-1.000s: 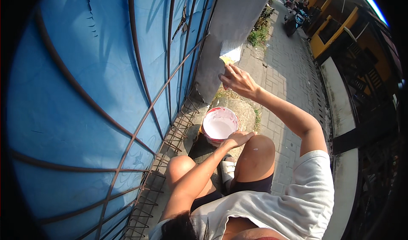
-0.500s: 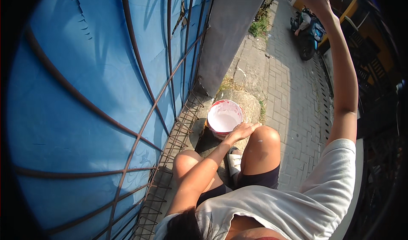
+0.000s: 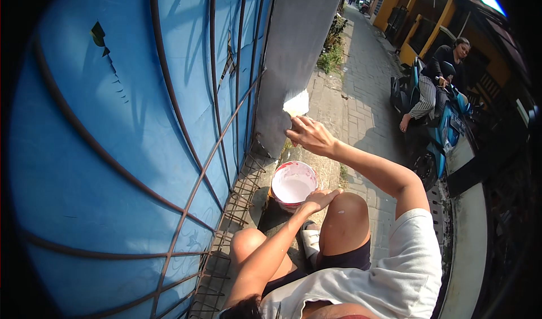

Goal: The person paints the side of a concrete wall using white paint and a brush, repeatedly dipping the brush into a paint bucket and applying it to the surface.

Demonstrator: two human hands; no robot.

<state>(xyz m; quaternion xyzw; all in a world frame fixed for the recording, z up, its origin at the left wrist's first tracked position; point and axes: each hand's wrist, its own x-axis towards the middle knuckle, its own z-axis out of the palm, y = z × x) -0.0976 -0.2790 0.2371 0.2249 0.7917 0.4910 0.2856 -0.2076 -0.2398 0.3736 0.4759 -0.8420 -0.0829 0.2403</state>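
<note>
My right hand (image 3: 312, 136) is closed round a paintbrush (image 3: 296, 103), its white, paint-loaded end against the grey pillar (image 3: 291, 42). The fingers hide most of its handle. Below stands a bucket (image 3: 294, 182) of pale pinkish-white paint, with red and white smears round its inner rim. Beside the bucket's near right edge, my left hand (image 3: 320, 200) lies with its fingers stretched toward my right knee (image 3: 345, 213). Nothing shows in that hand; whether it touches the rim I cannot tell.
A blue sheet wall (image 3: 113, 166) with brown metal bars (image 3: 186, 209) runs along my left. Wire framework (image 3: 241, 192) juts out at its foot. A paved alley (image 3: 367, 81) stretches away at the right, where a person (image 3: 446, 64) sits on a blue motorbike (image 3: 449, 124).
My right arm has come down from the upper right, bringing the brush to the pillar. The view has tilted up, showing more alley and the seated person. My left hand stays by the bucket.
</note>
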